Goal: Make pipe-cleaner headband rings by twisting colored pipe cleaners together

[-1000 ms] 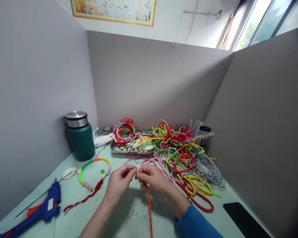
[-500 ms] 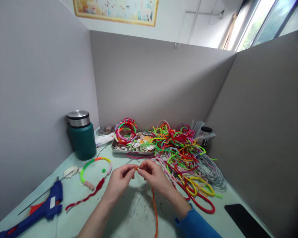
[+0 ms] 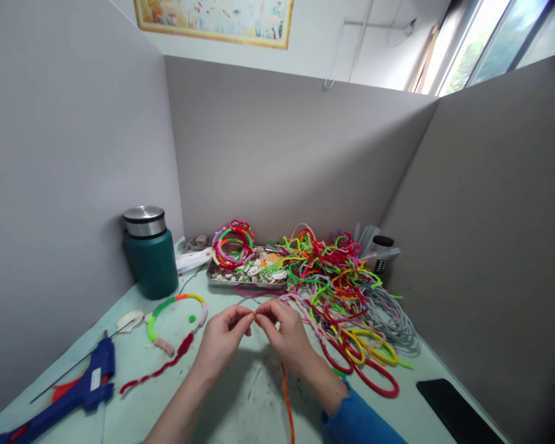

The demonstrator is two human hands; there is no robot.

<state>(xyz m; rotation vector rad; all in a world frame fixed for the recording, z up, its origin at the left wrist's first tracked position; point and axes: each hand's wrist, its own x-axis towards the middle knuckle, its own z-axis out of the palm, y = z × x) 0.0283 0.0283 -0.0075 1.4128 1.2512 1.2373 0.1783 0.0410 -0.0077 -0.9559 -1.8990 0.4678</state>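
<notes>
From the head view, the only one I have, I record two bare hands raised over the table (image 3: 240,404), their fingertips meeting or nearly so. The left hand (image 3: 224,338) has thumb and forefinger drawn together in a pinch; the remaining fingers are curled behind. The right hand (image 3: 285,336) faces it in a matching pinch. I note a small trace of orange strand (image 3: 287,398) at the tips, gripped between both pairs of fingers; its exact seating is too small to make out. The longer part of the strand shows below the right hand, running down toward the near edge of view; I cannot trace the stretch hidden behind the palm. To the left of the left hand lies a multicoloured ring (image 3: 165,303) with a red twisted tail (image 3: 182,349), both clear of the fingers. A blue glue gun (image 3: 90,388) rests farther left. Beyond the hands I find a metal tray (image 3: 247,285) and, just beside it, a heap of coloured strands (image 3: 321,265).
</notes>
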